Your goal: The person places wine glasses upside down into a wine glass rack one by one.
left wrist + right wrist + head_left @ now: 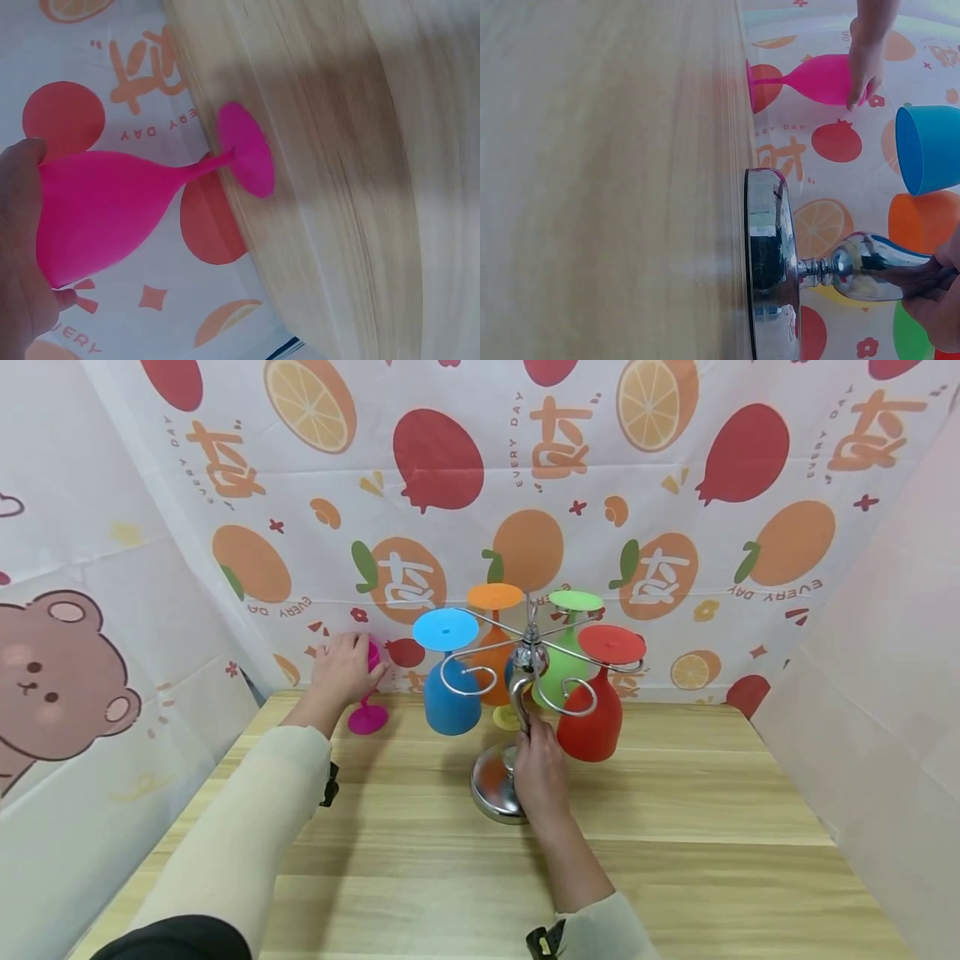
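At the back left of the table, my left hand (341, 672) holds a pink goblet (367, 719) from above, fingers and thumb around its rim. The goblet is upright, its round foot at the tabletop. My right hand (542, 772) grips the stem of a chrome goblet rack (769, 262), whose round base rests on the table. Upside down from the rack's wire arms hang a blue goblet (453, 697), an orange goblet (495, 596), a green goblet (576, 601) and a red goblet (592, 722).
A yellow round piece (507, 717) shows partly behind the rack's stem. The wooden table (675, 860) ends at a fruit-printed backdrop (438, 460), and pale cloth walls stand at both sides. The hanging goblets spread out around the rack above my right hand.
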Motion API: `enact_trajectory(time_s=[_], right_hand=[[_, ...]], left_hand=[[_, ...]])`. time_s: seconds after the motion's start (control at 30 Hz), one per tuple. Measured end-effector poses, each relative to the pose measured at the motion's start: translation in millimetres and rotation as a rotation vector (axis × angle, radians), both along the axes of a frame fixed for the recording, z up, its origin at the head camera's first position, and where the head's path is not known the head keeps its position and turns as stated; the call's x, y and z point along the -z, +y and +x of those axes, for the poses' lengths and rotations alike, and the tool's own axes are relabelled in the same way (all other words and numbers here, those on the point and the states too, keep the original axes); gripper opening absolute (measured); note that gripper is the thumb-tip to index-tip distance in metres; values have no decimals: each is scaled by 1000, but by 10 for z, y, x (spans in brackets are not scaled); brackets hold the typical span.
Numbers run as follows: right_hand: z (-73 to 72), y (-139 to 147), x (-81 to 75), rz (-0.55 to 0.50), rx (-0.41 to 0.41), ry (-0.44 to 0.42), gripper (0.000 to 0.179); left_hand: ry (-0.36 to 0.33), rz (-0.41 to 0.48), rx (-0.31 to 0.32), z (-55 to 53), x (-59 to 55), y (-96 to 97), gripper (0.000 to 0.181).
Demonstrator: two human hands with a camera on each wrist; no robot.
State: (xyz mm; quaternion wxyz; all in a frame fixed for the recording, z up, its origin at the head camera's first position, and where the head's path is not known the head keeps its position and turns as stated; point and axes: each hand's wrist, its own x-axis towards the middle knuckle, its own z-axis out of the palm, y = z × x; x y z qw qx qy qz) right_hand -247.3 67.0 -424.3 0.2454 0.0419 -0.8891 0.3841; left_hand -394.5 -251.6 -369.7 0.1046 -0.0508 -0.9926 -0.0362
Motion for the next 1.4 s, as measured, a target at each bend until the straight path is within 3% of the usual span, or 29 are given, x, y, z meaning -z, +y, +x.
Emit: enact_trajectory(time_s=[0.17, 0.8, 0.97, 1.07, 1.17, 1.3, 1.4], right_hand=[[3, -13, 3, -1, 0, -5, 35], [-3, -10, -7, -30, -10, -17, 35], [12, -11, 0, -24, -7, 4, 34], [16, -11, -8, -23, -7, 19, 34], [16, -7, -17, -22, -8, 29, 34], [22, -9, -15, -23, -12, 20, 35], [32, -18, -6, -26, -17, 2, 36]], left_hand=[[-7, -52, -16, 23, -18, -32, 73], [-8, -37, -12, 107, -62, -28, 67], [-41, -28, -19, 170, -115, -33, 64], [-95, 23, -26, 225, -204, -24, 53], [-191, 99, -13, 287, -321, -14, 45], [-386, 188, 67, 370, -444, -28, 50], [-566, 325, 125, 454, -471, -56, 55]])
